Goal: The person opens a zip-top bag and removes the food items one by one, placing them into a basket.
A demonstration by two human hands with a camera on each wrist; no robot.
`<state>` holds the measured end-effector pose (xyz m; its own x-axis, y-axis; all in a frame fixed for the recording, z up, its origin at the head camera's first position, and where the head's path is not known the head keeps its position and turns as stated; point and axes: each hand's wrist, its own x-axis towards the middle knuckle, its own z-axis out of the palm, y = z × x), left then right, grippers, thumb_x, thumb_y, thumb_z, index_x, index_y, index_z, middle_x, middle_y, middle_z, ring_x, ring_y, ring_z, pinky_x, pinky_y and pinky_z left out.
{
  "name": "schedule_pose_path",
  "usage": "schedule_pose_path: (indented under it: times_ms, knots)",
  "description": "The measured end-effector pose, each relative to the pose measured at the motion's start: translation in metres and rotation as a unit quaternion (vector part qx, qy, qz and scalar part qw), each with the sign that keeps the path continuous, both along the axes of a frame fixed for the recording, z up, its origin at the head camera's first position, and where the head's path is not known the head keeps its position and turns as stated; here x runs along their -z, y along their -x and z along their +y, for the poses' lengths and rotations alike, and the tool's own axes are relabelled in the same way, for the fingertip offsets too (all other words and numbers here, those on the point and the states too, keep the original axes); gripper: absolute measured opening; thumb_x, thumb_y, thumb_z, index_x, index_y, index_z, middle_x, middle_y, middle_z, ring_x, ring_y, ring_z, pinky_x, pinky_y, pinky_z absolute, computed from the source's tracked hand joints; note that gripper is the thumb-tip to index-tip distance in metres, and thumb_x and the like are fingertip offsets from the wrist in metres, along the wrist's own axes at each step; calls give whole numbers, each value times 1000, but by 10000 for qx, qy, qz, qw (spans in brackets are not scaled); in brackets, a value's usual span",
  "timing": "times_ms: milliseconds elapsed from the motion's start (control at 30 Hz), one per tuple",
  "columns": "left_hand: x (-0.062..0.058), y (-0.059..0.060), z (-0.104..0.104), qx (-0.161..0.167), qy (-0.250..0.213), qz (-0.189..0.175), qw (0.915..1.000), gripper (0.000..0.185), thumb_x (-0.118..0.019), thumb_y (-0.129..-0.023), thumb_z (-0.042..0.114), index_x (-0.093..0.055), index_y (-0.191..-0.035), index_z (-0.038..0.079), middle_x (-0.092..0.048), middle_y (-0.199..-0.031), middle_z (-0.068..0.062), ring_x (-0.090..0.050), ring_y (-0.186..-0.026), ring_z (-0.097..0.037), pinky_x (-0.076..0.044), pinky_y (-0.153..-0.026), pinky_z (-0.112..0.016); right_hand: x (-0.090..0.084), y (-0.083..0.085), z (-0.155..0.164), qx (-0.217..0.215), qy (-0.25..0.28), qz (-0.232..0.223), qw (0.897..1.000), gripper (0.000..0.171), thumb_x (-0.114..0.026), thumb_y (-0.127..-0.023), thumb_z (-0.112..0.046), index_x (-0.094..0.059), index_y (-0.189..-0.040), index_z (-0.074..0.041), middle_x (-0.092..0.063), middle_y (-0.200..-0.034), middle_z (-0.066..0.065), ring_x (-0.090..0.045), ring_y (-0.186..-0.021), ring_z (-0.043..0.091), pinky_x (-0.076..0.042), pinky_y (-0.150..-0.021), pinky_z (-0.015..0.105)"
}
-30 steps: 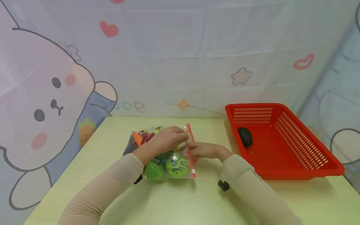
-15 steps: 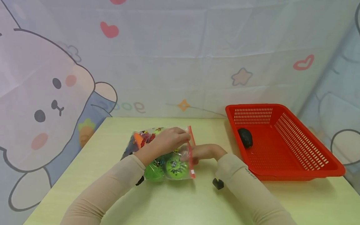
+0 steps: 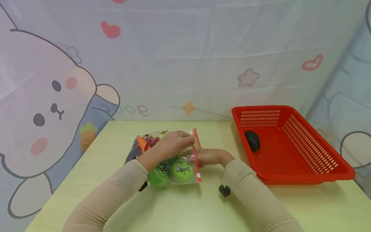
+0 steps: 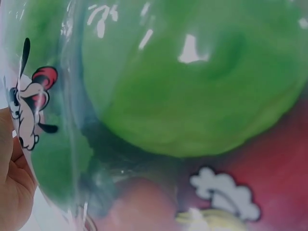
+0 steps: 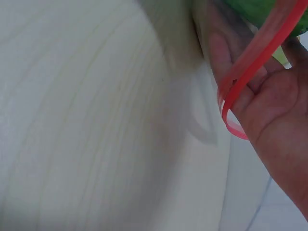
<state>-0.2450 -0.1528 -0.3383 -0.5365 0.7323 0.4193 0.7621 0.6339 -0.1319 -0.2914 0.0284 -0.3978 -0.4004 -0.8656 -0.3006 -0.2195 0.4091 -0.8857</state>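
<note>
A clear zip bag with cartoon prints and a red zip edge lies on the table, filled with green, red and orange toy-like produce. My left hand lies over its top and holds the mouth edge with curled fingers. From the right, my right hand reaches into the mouth, its fingers partly behind the plastic. In the right wrist view the palm faces up, with the red zip edge across the fingers and a dark green thing close above them. My right fingertips are hidden, so their hold cannot be told.
A red plastic basket with slotted walls stands at the right on the pale wooden table. Inside, an avocado-like dark fruit lies by its left wall. A printed cloth hangs behind the table.
My right hand has shifted slightly, with the wrist more bent at the bag's mouth. The green round thing near the mouth has turned inside the bag. My left hand keeps its place.
</note>
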Motion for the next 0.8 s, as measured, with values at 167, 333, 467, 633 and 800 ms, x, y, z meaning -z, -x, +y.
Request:
schedule_pose_path:
  times_ms: [167, 333, 467, 633, 800]
  knots:
    - [0, 0, -2, 22, -47, 22, 10000, 4, -63, -88, 16, -65, -91, 17, -70, -94, 2, -66, -88, -14, -54, -74, -26, -1, 2, 6, 383, 142, -251, 9989, 44, -45, -95, -37, -45, -129, -10, -52, -86, 2, -51, -75, 15, -45, -72, 26]
    - [0, -1, -3, 42, -82, -27, 10000, 6, -62, -88, 15, -65, -92, 16, -70, -93, 1, -66, -87, -14, -54, -73, -25, -2, 3, 12, 527, 519, -745, 9945, 48, -41, -98, -32, -37, -137, -4, -61, -106, 7, -62, -88, 17, -53, -81, 32]
    - [0, -1, -4, 22, -87, -21, 10000, 7, -63, -87, 17, -66, -93, 17, -70, -96, 0, -66, -91, -15, -54, -78, -27, -6, 3, 14, 704, 799, -1015, 9891, 47, -41, -98, -31, -37, -138, -6, -55, -119, 10, -62, -90, 21, -54, -81, 36]
    - [-1, -3, -5, -48, 3, 12, 10000, 9, -64, -86, 17, -66, -95, 18, -70, -97, 0, -66, -93, -16, -54, -80, -28, -11, 1, 18, 1262, 776, -1107, 9828, 51, -43, -95, -26, -32, -142, -10, -41, -134, 13, -61, -90, 22, -54, -82, 36]
    - [-1, -4, -5, 28, -37, -48, 10000, 12, -65, -86, 16, -67, -97, 16, -70, -98, -1, -66, -93, -17, -54, -80, -28, -15, -2, 21, 1511, 694, -851, 9824, 50, -46, -94, -25, -35, -142, -16, -41, -138, 11, -59, -100, 26, -52, -86, 41]
